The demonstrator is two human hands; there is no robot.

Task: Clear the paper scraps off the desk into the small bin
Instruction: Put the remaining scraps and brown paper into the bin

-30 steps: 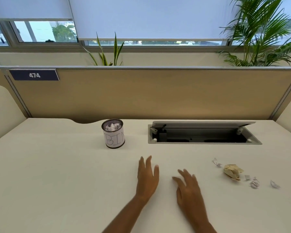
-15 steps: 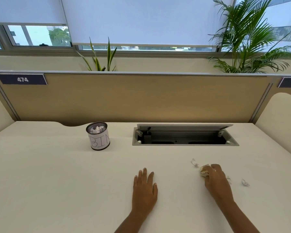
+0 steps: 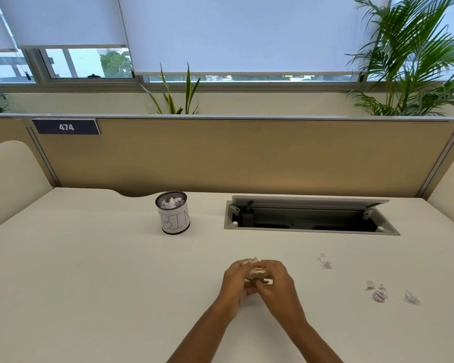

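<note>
A: What moved since half a second ago?

B: The right hand was out to the right on the tan paper wad. Now it is back in the middle with the wad. The left hand was flat on the tabletop. Now it is up and meets the right hand.

A: How are the hands now?

B: Both are curled shut around the tan wad. It sits between them, and only a bit of it peeks out. The fingers touch each other. I cannot tell if the hands rest on the tabletop.

A: And the arms?

B: Both bare forearms come up from the bottom edge and lean in to meet, like a pointy roof.

A: Where is the bin?

B: The small round bin stands upright, far behind and to the left of the hands. It has mesh at the top and a white label that says BIN. White crumpled paper is already inside it.

A: Any scraps left out?

B: Yes. One small scrap lies to the right of the hands. A few more scraps lie farther right, and another scrap is just past them.

A: Any other box?

B: An open cable tray is set in the tabletop at the back, lid up. It looks dark inside.
</note>
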